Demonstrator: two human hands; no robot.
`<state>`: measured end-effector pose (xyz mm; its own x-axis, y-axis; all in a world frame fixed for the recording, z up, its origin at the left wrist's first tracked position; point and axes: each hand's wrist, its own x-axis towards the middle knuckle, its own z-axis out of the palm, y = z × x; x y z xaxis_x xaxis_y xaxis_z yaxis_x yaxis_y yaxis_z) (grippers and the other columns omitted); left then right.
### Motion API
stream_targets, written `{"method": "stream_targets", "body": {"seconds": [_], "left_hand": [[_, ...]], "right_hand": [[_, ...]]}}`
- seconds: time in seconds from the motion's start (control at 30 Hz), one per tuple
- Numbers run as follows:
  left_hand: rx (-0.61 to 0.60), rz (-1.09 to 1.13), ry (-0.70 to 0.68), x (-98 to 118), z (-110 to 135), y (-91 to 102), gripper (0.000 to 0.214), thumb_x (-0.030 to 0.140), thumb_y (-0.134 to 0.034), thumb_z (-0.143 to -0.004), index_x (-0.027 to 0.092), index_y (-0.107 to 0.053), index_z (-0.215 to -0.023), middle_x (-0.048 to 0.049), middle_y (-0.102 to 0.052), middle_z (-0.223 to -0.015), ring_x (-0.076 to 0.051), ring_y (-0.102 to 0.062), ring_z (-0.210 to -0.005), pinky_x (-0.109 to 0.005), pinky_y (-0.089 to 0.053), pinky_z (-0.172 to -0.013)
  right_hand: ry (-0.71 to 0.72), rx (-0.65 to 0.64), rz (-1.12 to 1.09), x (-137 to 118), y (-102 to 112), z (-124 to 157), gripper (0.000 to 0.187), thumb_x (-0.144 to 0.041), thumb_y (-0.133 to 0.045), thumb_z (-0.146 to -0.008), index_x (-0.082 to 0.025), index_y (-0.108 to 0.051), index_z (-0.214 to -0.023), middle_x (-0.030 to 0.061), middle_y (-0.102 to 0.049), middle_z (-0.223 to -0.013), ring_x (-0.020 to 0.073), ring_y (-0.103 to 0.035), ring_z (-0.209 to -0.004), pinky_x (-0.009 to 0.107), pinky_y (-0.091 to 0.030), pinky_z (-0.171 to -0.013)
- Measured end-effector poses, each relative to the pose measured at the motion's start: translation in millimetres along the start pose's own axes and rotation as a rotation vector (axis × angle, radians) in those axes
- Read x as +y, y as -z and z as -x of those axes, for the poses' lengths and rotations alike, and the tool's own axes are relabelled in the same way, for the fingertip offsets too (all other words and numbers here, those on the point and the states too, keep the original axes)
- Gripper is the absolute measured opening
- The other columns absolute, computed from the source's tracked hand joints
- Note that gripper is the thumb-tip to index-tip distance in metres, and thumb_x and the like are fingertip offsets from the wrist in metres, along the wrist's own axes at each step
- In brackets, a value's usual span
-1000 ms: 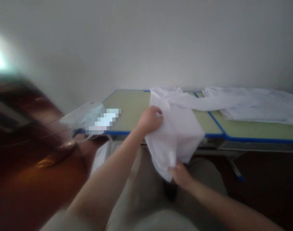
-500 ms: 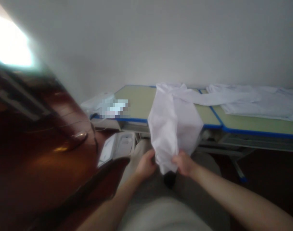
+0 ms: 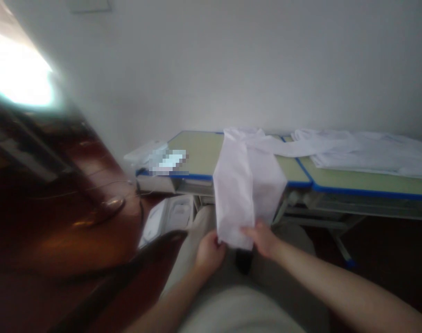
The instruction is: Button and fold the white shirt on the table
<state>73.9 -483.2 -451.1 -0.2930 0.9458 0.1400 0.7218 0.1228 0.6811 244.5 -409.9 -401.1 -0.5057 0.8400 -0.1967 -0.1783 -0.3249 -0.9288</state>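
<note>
A white long-sleeved garment (image 3: pixel 233 185) drapes from the desk top over its front edge and down to my lap. My left hand (image 3: pixel 211 252) is closed on the lower left corner of its hanging end. At the lower right side, my right hand (image 3: pixel 262 238) pinches the same cloth, thumb lying on top. Between the hands the lower edge is fairly straight and the front panel lies smooth. One strip that looks like a sleeve (image 3: pixel 294 147) stretches right across the desk toward other white cloth. Fingertips of both hands are partly hidden.
Folded white cloth (image 3: pixel 377 155) lies on the right desk (image 3: pixel 370 188). A white device (image 3: pixel 146 152) and a blurred-out bright item (image 3: pixel 171 161) sit at the left end of the other desk (image 3: pixel 197 150). Below it is an open white box (image 3: pixel 178 212). A wall rises behind.
The garment's lower end went from bunched and crumpled to flatter and straighter. My left hand moved slightly down and left to its corner. The view has shifted a little.
</note>
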Motion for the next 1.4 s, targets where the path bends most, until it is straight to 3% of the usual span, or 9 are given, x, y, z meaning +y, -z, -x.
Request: {"method": "stream_targets", "body": {"seconds": [0.1,0.27,0.33,0.5,0.73,1.0,1.13,1.23,1.4], "left_hand": [[-0.077,-0.070,-0.075,-4,6,4.6,0.011,0.013,-0.052,-0.073,0.020,-0.048,-0.066,0.0021,-0.050,-0.065,-0.013,-0.051,-0.064,-0.025,-0.040,-0.061],[0.094,-0.026,-0.206,3,6,13.8,0.038,0.021,-0.068,-0.062,0.019,-0.049,-0.095,-0.0067,-0.051,-0.114,-0.020,-0.052,-0.105,-0.029,-0.044,-0.086],[0.077,-0.023,-0.199,7,2,12.2,0.033,0.022,-0.066,-0.065,0.020,-0.048,-0.093,-0.0057,-0.053,-0.108,-0.019,-0.054,-0.100,-0.029,-0.044,-0.083],[-0.047,-0.195,-0.121,-3,-7,8.0,0.013,0.009,-0.050,-0.068,0.021,-0.046,-0.071,-0.0013,-0.054,-0.076,-0.017,-0.055,-0.076,-0.027,-0.042,-0.068],[-0.316,-0.546,-0.351,-7,-15,25.4,0.018,0.015,-0.044,-0.082,0.021,-0.060,-0.086,-0.0077,-0.063,-0.092,-0.025,-0.061,-0.088,-0.034,-0.043,-0.073],[-0.516,-0.648,-0.422,8,-44,26.4,0.024,0.012,-0.044,-0.080,0.017,-0.065,-0.091,-0.0119,-0.068,-0.093,-0.027,-0.066,-0.086,-0.037,-0.049,-0.074],[-0.604,-0.596,-0.434,28,-56,46.0,0.012,0.019,-0.062,-0.066,0.022,-0.067,-0.077,-0.0059,-0.069,-0.080,-0.028,-0.066,-0.079,-0.036,-0.050,-0.067],[-0.625,-0.394,-0.590,76,-82,76.0,0.006,0.026,-0.064,-0.067,0.026,-0.065,-0.073,0.0009,-0.067,-0.075,-0.020,-0.064,-0.070,-0.030,-0.048,-0.061],[-0.029,-0.136,-0.686,169,-185,112.8,0.024,0.024,-0.048,-0.085,0.018,-0.065,-0.100,-0.0065,-0.067,-0.104,-0.018,-0.061,-0.099,-0.029,-0.045,-0.091]], "right_hand": [[-0.034,-0.034,-0.022,14,0,3,0.044,-0.024,-0.076,-0.056,-0.013,-0.068,-0.098,0.0084,-0.071,-0.095,0.0245,-0.066,-0.090,0.037,-0.048,-0.089],[-0.064,-0.002,-0.083,17,-13,4,0.031,-0.018,-0.069,-0.056,-0.015,-0.069,-0.087,0.0057,-0.072,-0.088,0.0264,-0.066,-0.087,0.038,-0.048,-0.087],[-0.061,-0.005,-0.094,16,-21,3,0.029,-0.017,-0.066,-0.056,-0.017,-0.069,-0.084,0.0048,-0.072,-0.084,0.0269,-0.066,-0.085,0.037,-0.049,-0.084],[-0.020,-0.035,-0.054,19,-25,-4,0.031,-0.022,-0.066,-0.059,-0.018,-0.067,-0.090,0.0038,-0.071,-0.085,0.0254,-0.065,-0.084,0.035,-0.049,-0.081],[0.035,0.069,0.236,35,6,-19,0.033,-0.029,-0.060,-0.068,-0.014,-0.068,-0.096,0.0060,-0.070,-0.090,0.0225,-0.063,-0.085,0.032,-0.048,-0.079],[-0.301,-0.019,0.660,29,35,-17,0.021,-0.026,-0.053,-0.079,-0.014,-0.067,-0.089,0.0052,-0.067,-0.080,0.0132,-0.059,-0.063,0.022,-0.043,-0.055],[-0.584,-0.452,0.831,-7,53,-13,0.016,-0.025,-0.062,-0.074,-0.014,-0.066,-0.085,0.0020,-0.063,-0.073,0.0097,-0.057,-0.054,0.018,-0.042,-0.049],[-0.648,-0.751,0.850,-71,61,-18,0.031,-0.031,-0.070,-0.071,-0.016,-0.067,-0.098,0.0014,-0.064,-0.078,0.0084,-0.058,-0.057,0.017,-0.044,-0.051],[-0.266,-0.634,0.765,-204,61,-52,0.039,-0.037,-0.070,-0.076,-0.013,-0.064,-0.105,0.0054,-0.067,-0.086,0.0115,-0.063,-0.070,0.021,-0.049,-0.064]]}}
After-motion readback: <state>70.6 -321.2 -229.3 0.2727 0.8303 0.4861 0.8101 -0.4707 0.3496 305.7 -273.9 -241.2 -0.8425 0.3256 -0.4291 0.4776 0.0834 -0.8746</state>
